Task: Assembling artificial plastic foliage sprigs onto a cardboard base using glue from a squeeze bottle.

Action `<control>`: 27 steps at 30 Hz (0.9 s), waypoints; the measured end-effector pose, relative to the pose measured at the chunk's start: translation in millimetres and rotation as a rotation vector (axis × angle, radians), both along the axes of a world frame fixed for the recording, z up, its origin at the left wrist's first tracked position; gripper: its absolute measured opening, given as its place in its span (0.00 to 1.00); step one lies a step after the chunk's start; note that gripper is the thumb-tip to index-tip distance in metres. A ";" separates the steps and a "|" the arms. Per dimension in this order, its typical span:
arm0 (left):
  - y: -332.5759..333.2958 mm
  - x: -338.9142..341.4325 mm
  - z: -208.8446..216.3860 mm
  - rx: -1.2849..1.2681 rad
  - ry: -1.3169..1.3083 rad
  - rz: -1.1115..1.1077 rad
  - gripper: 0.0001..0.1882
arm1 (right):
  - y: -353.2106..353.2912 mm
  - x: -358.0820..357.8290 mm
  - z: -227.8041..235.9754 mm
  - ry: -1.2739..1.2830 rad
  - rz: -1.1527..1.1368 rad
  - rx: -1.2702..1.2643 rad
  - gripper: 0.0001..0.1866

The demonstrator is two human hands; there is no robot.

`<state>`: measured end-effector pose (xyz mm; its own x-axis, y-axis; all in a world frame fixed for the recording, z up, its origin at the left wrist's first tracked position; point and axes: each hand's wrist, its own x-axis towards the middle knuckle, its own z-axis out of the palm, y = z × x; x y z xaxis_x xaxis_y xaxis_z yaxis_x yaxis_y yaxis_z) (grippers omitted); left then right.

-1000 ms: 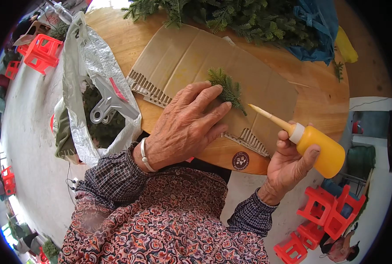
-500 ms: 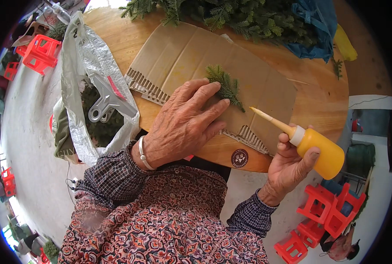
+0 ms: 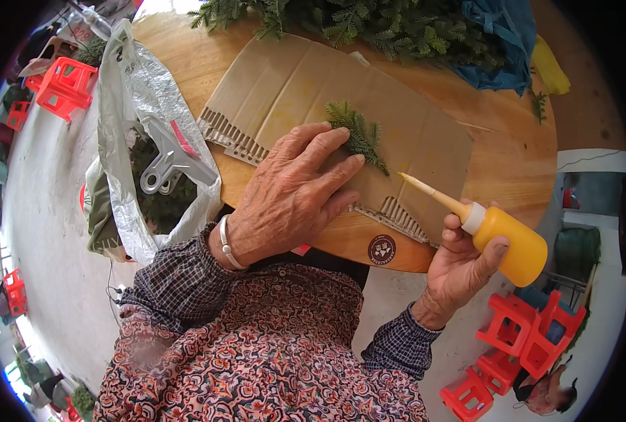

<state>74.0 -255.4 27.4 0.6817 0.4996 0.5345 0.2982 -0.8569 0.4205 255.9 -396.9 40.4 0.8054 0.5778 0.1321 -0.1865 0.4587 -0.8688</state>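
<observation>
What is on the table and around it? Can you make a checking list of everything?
Surface: round wooden table, partly covered by a flat cardboard sheet.
Job's things: small green sprig on the cardboard; orange squeeze bottle with a long nozzle.
Clutter: pile of green branches, blue bag, clear plastic bag with a grey tool on it.
Hands: left hand pressed flat on the cardboard, fingertips at the sprig; right hand holds the bottle.
Cables: thin wire on the floor.
Surroundings: red plastic stools, pale floor.
</observation>
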 end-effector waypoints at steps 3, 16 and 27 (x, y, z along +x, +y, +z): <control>-0.2 -0.4 -0.2 0.004 0.001 -0.007 0.19 | -4.0 -0.9 1.3 0.009 0.036 0.030 0.28; 12.3 -34.5 2.5 -0.050 -0.183 0.050 0.11 | 4.6 -24.8 3.6 0.105 -0.017 0.079 0.27; 10.5 -48.8 34.1 0.278 -0.088 0.074 0.06 | -6.6 -59.8 24.0 0.095 -0.086 0.106 0.24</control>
